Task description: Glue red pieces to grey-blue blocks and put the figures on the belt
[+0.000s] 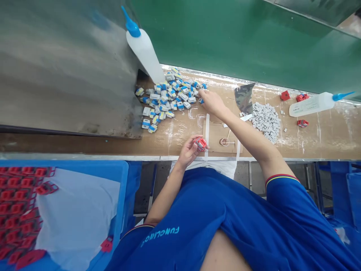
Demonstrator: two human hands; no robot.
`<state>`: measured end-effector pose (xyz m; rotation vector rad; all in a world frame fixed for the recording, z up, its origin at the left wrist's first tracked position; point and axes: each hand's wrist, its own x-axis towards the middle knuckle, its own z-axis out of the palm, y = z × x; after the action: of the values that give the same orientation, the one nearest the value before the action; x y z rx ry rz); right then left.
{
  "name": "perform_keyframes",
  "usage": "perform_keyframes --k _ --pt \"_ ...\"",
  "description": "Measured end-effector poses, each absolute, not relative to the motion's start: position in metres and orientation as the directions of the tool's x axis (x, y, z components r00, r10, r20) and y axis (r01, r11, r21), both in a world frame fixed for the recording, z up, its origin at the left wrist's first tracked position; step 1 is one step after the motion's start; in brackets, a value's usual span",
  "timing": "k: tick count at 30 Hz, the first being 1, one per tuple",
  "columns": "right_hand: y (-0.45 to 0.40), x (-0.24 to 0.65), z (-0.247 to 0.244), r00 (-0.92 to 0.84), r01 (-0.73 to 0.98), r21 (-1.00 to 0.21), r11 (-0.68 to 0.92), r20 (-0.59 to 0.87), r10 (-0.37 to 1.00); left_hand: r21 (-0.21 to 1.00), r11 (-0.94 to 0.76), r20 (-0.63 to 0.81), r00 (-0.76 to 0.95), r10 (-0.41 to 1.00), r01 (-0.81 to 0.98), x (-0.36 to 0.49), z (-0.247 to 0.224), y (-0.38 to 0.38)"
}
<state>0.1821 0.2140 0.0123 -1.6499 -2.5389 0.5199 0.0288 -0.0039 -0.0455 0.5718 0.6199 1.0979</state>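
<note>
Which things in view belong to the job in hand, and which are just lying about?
Seemingly in the job:
red piece in the left hand
pile of white, blue and yellow blocks, right hand at its edge

Seemingly lying about:
camouflage scrap
blue-tipped bottle at right
heap of small white pieces, though possibly used too

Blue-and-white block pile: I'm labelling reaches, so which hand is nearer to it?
Right. The right hand is at the right edge of the block pile; the left hand is farther off, near the front edge of the table, holding a red piece.
</note>
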Motion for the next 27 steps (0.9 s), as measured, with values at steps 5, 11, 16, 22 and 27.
perform_keyframes --k 5,11,16,22,27 --pt "0.186 0.215 0.028 -0.365 0.609 -0.77 0.191 -0.059 0.929 0.693 0.333 -0.157 0.317 0.935 -0.639 0.03 -0.045 -0.002" --pt "0.113 0.237 0.071 -0.324 0.11 -0.993 -0.045 -0.079 0.943 0.727 0.262 -0.106 0.273 0.956 -0.634 0.031 -0.027 0.006" --pt "0.059 0.239 0.098 -0.226 -0.007 -0.997 -0.071 -0.067 0.972 0.79 0.187 -0.052 0.241 0.969 -0.583 0.034 0.006 0.014" --pt "0.025 0.242 0.099 -0.248 -0.123 -0.986 -0.108 -0.075 0.966 0.802 0.206 -0.066 0.26 0.963 -0.561 0.04 0.033 0.004" --pt "0.014 0.248 0.084 -0.26 -0.268 -0.947 -0.179 -0.108 0.96 0.793 0.24 -0.085 0.288 0.954 -0.56 0.042 0.044 -0.001"
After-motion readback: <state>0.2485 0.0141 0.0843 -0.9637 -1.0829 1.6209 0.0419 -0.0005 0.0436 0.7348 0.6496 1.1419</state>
